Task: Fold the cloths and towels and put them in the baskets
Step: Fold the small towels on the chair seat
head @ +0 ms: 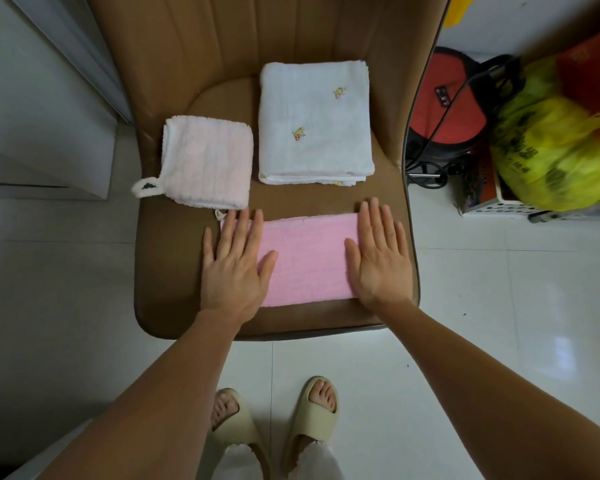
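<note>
Two hands are laid flat, palms down, on a folded pink cloth [309, 258] at the front edge of a brown chair seat [174, 271]. Left hand [234, 268]: fingers straight and slightly spread, thumb out, pressed on the cloth's left end. Right hand [378, 258]: fingers straight and close together, pressed on the right end. Both ends of the cloth are hidden beneath the palms. A pale pink towel with a loop [207, 161], folded, is seen near the seat's left edge; a white embroidered towel [314, 123], folded, lies toward the back. A yellow bag [555, 147] is seen blurred over a white basket [506, 206], which is cut off at the right.
</note>
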### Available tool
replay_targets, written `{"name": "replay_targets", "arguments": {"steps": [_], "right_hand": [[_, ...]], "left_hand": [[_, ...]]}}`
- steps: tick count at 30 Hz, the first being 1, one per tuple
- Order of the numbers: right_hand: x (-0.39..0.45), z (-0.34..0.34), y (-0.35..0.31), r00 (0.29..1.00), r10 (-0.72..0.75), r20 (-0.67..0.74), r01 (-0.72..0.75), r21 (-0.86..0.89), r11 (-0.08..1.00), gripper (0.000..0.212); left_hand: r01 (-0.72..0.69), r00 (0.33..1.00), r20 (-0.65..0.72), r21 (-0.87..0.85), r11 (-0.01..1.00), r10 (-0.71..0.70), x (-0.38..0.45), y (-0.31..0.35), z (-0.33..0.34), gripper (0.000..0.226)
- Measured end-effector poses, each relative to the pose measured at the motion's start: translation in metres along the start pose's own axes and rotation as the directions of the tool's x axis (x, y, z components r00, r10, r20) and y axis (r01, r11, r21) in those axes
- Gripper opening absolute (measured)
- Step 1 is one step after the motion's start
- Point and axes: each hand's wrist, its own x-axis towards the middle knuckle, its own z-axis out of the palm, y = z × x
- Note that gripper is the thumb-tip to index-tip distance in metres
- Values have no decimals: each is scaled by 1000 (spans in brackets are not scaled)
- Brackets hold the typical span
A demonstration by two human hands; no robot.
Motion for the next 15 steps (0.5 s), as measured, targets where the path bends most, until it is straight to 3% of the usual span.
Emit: {"name": "replay_targets", "arguments": {"steps": [3,5,7,9,11,15], "right_hand": [[-2,-9,-2,998,63,13,-63,-5,998,62],[-5,-17,-18,998,19,-55,-17,50,999,60],[-12,-18,-39,992,-87,-94,99,141,985,56],[-19,-12,-54,986,-159,-54,167,206,964,55],[-21,-4,-58,984,-176,-16,175,211,962,56],[-18,3,-54,979,-201,13,197,147,969,55]], "left_hand": [[-42,999,-22,-100,994,40,-4,-6,-7,64],[65,989,-100,-344,937,-105,-7,2,-16,54],[230,918,-132,-593,772,-375,-11,12,-26,43],[395,807,-14,-731,557,-591,-11,17,-34,36],[519,745,146,-740,429,-651,-5,15,-39,37],[576,785,286,-663,478,-549,0,8,-36,45]]}}
